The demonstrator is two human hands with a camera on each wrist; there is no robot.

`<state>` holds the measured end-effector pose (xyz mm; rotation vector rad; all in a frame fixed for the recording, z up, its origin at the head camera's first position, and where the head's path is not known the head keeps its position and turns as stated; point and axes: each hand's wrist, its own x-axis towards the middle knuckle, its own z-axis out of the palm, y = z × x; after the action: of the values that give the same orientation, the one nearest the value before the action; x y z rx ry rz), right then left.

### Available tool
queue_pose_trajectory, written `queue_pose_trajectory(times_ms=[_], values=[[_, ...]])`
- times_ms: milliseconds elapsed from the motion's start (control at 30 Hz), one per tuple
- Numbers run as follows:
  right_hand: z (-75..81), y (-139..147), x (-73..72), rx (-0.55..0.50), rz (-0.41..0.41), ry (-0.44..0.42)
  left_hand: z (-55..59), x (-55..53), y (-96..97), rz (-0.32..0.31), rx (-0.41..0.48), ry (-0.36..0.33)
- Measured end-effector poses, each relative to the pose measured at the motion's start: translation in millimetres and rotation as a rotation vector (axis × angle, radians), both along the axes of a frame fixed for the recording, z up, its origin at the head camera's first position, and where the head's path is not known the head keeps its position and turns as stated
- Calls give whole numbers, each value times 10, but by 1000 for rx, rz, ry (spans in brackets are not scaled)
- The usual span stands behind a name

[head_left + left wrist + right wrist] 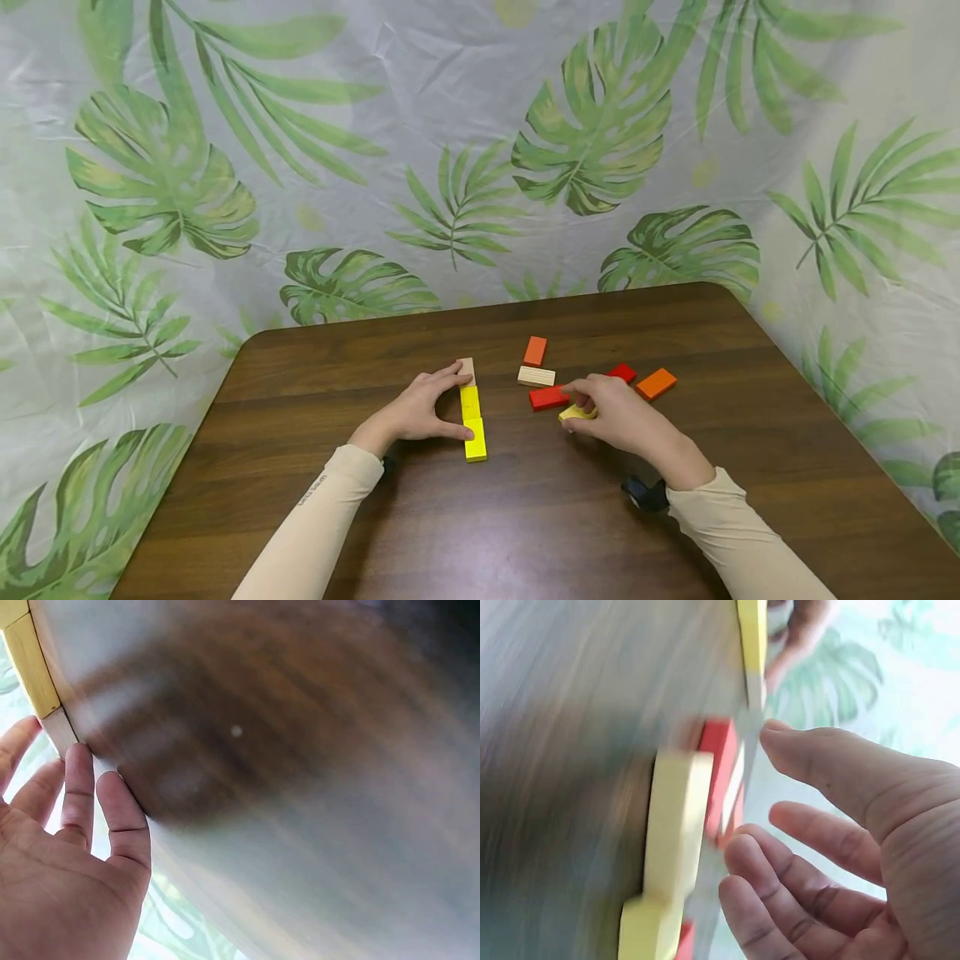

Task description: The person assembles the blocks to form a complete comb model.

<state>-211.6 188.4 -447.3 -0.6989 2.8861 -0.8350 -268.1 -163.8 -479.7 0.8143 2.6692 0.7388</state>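
Yellow block (476,446) at its thumb, pale block (468,367) at its fingertips, the left hand (416,408) spreads wide against a row of three, a second yellow block (470,402) between. The right hand (626,418), fingers parted and gripping nothing, hovers by a light-yellow block (574,413). Farther left lie a red block (546,399), striped block (536,377) and orange-red block (535,351); farther right, another red block (622,372) and an orange block (657,383), all on the table (517,517).
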Motion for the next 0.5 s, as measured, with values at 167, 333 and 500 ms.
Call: queue_pose_trajectory(times_ms=[167, 333, 500], values=[[-33, 318, -6, -26, -54, -17, 29, 14, 2, 1, 10, -2], [-94, 492, -17, -26, -103, -65, 28, 17, -8, -4, 7, -2], [-137, 566, 4, -36, -123, -67, 18, 5, -1, 3, 0, -4]])
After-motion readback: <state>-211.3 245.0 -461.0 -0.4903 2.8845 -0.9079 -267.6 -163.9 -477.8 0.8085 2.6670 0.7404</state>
